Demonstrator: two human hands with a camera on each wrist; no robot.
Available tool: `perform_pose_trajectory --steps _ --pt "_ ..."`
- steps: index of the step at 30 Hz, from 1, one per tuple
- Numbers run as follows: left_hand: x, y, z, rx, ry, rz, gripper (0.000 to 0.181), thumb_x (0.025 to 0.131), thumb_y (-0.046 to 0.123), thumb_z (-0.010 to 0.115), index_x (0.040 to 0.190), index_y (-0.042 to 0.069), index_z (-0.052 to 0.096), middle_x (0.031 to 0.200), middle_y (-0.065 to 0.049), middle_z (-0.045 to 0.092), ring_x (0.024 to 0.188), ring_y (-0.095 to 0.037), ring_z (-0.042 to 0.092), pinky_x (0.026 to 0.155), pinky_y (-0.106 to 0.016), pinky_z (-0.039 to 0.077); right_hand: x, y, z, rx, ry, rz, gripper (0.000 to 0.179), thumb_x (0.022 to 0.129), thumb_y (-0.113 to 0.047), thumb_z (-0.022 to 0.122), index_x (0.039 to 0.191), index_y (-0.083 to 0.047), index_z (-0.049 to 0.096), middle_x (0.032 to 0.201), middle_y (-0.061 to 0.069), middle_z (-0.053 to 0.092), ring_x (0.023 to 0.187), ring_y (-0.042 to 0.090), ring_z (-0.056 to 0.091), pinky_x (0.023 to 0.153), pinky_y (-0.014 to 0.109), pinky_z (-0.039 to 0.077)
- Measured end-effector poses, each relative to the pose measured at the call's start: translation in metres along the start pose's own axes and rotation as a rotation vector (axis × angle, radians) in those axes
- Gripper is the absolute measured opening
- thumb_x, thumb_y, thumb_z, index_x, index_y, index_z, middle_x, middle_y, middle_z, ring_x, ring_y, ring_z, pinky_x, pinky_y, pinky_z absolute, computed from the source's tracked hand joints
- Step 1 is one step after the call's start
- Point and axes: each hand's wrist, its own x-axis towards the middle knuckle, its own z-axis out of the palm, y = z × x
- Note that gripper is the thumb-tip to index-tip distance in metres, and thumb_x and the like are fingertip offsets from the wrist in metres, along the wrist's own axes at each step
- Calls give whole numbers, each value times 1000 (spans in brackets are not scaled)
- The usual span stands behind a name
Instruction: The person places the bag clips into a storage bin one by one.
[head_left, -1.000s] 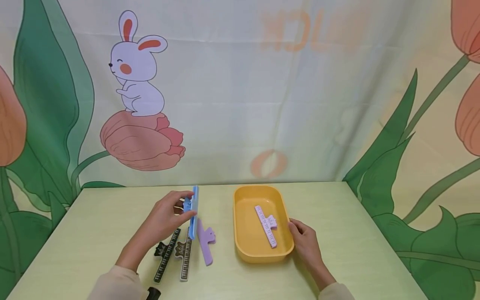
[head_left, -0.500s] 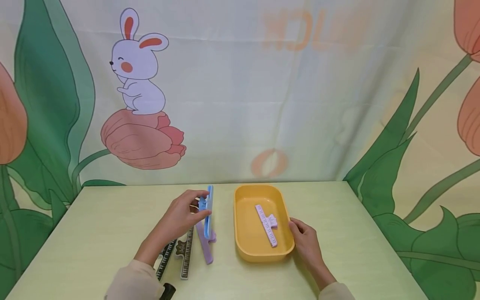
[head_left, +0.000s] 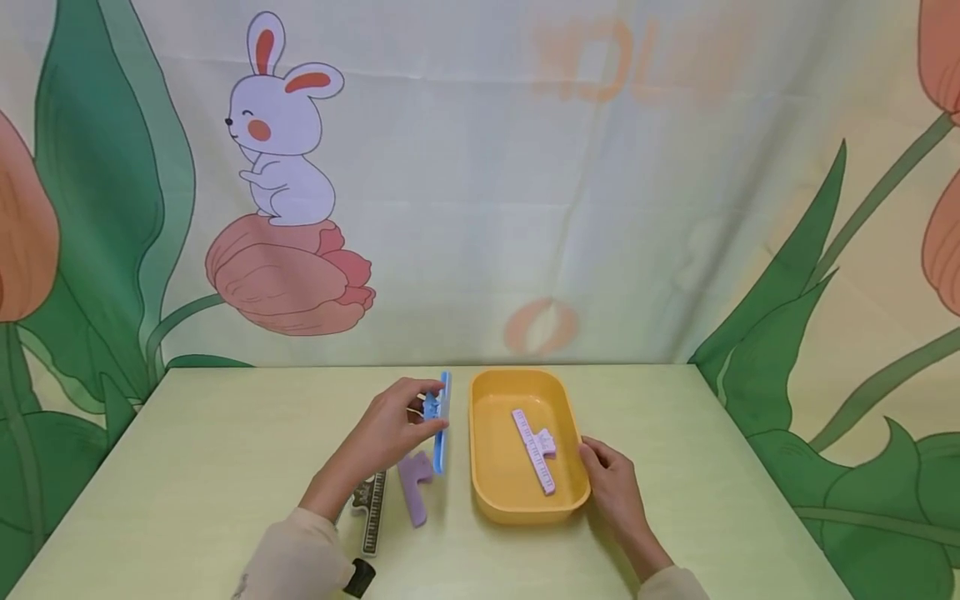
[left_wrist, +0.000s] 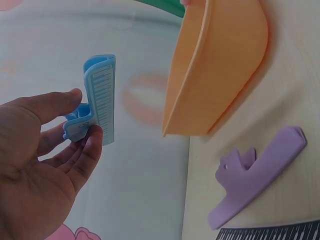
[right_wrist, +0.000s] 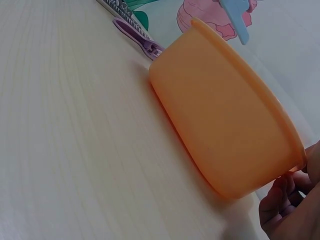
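My left hand (head_left: 386, 425) pinches a blue clip (head_left: 441, 446) between thumb and fingers, raised above the table just left of the yellow plastic tub (head_left: 491, 475). In the left wrist view the clip's long bar (left_wrist: 102, 100), marked with a piano-key pattern, stands upright. A pale pink-lilac clip (head_left: 534, 454) with the same pattern lies inside the tub. My right hand (head_left: 615, 483) grips the tub's right rim; in the right wrist view its curled fingers (right_wrist: 280, 200) are below the rim. Under my left hand, a purple clip (head_left: 414, 500) lies on the table.
A black piano-key clip (head_left: 373, 521) lies left of the purple one, partly behind my left wrist. A black piece (head_left: 360, 577) sits by my left sleeve. Behind the table (head_left: 720, 467) hangs a printed cloth (head_left: 442, 208) with a rabbit and tulips.
My left hand has carried the blue clip rightward, from over the purple clip to close beside the tub. The left forearm now covers one black clip. My right hand stays at the rim.
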Motion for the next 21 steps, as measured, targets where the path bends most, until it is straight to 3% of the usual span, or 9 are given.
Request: perform_pose_trajectory --steps 13,21 --pt "13 7 22 -13 -15 3 49 91 8 80 136 1 62 126 -13 62 99 -23 66 88 -37 59 0 0 -3 -6 0 -18 40 107 -22 59 135 6 64 129 24 66 109 30 66 86 28 58" --pt "21 12 32 -16 -33 4 48 91 10 80 135 0 63 126 -13 62 99 -24 66 88 -38 59 2 1 -2 19 -5 12 39 107 -21 58 136 4 64 129 22 67 109 30 66 84 27 58"
